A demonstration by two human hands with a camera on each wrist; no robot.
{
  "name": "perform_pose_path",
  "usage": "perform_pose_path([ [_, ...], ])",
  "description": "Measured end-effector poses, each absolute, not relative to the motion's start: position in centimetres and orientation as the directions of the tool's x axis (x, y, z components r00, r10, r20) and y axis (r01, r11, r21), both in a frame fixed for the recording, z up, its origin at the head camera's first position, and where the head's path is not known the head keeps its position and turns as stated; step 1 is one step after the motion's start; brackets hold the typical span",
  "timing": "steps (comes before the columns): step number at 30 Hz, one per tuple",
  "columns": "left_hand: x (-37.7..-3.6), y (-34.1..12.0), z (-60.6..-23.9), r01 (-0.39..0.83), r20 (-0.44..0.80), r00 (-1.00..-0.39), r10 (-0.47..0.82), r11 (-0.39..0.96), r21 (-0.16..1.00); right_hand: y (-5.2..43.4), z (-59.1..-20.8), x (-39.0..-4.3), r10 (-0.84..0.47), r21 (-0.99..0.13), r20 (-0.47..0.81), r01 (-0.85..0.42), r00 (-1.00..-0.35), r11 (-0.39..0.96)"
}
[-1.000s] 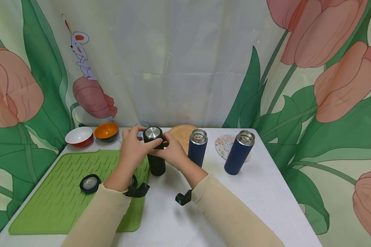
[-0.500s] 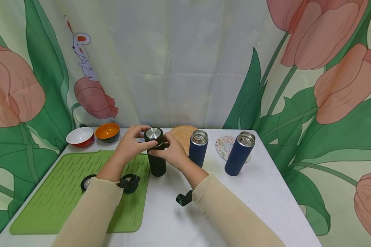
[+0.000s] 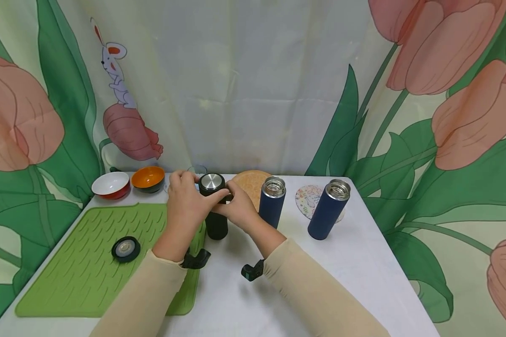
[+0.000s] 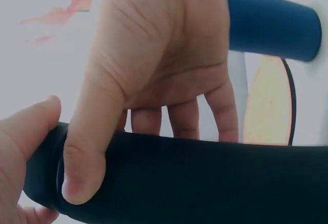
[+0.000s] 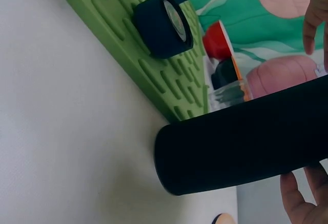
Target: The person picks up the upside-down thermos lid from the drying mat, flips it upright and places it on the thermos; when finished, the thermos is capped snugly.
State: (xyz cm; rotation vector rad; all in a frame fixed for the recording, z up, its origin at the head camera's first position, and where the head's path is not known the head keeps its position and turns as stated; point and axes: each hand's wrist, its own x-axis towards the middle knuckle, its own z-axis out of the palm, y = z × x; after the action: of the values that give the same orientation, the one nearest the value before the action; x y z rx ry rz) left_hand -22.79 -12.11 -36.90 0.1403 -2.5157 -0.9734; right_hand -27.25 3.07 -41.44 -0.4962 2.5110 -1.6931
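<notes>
A black thermos point(image 3: 216, 227) stands on the white table with a steel-topped lid point(image 3: 212, 181) on it. My left hand point(image 3: 187, 201) grips that lid, its thumb across the front. Just below, my right hand point(image 3: 240, 206) holds the thermos body; the left wrist view shows its thumb point(image 4: 84, 175) in front and its fingers behind. Two blue thermoses, one point(image 3: 272, 203) upright and one point(image 3: 328, 210) further right, stand without lids. One loose lid point(image 3: 125, 249) lies on the green mat point(image 3: 93, 276); another lid point(image 5: 164, 26) is mostly hidden behind my left wrist in the head view.
A red-and-white bowl point(image 3: 111, 185) and an orange bowl point(image 3: 148, 179) sit at the back left. A round wooden board point(image 3: 249, 185) lies behind the thermoses, a patterned round mat point(image 3: 307, 199) beside the right one. A clear container point(image 5: 228, 96) stands near the bowls.
My left hand swung left on the lid, then back right, its wrist again covering the second loose lid. My right hand and the thermos stay almost in place.
</notes>
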Motion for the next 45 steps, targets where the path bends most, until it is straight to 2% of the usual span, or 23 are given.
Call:
perform_pose_path([
  [4,-23.1,-13.1,-36.8,0.092,0.296,-0.936,-0.19,0.679,0.729,3.1,-41.5,-27.2,-0.312,-0.916,0.112,-0.22,-0.943,0.336],
  [9,-24.0,-15.5,-36.4,0.125,0.166,-0.986,-0.019,0.579,0.806,3.1,-41.4,-27.1,-0.31,-0.909,0.105,-0.217,-0.945,0.355],
  [14,-25.1,-17.2,-36.3,0.146,0.085,-0.987,0.14,0.522,0.84,3.1,-41.3,-27.0,-0.311,-0.907,0.103,-0.217,-0.945,0.361],
  [17,-25.4,-17.5,-36.4,0.143,0.062,-0.983,0.175,0.504,0.852,3.1,-41.4,-27.0,-0.311,-0.909,0.098,-0.212,-0.945,0.358],
  [22,-24.6,-17.0,-36.4,0.155,0.093,-0.986,0.138,0.559,0.815,3.1,-41.5,-27.0,-0.314,-0.911,0.1,-0.214,-0.944,0.352],
  [26,-23.3,-15.3,-35.9,0.122,0.183,-0.983,-0.022,0.665,0.737,3.1,-41.5,-26.9,-0.315,-0.91,0.1,-0.214,-0.944,0.354],
  [30,-22.3,-13.4,-35.6,0.052,0.308,-0.933,-0.186,0.778,0.627,3.2,-41.4,-27.0,-0.313,-0.906,0.105,-0.22,-0.944,0.36],
  [34,-22.0,-12.1,-35.6,0.018,0.429,-0.879,-0.208,0.886,0.464,3.2,-41.4,-27.1,-0.311,-0.902,0.115,-0.23,-0.943,0.364],
  [36,-22.1,-11.9,-35.6,-0.001,0.456,-0.865,-0.211,0.909,0.418,3.2,-41.4,-27.1,-0.309,-0.901,0.115,-0.23,-0.944,0.368],
  [41,-22.4,-12.3,-35.6,-0.002,0.406,-0.89,-0.207,0.892,0.452,3.0,-41.4,-27.0,-0.312,-0.909,0.11,-0.222,-0.944,0.353],
  [45,-22.9,-13.5,-35.6,0.078,0.339,-0.932,-0.131,0.838,0.54,3.1,-41.4,-27.0,-0.314,-0.914,0.107,-0.218,-0.943,0.342],
])
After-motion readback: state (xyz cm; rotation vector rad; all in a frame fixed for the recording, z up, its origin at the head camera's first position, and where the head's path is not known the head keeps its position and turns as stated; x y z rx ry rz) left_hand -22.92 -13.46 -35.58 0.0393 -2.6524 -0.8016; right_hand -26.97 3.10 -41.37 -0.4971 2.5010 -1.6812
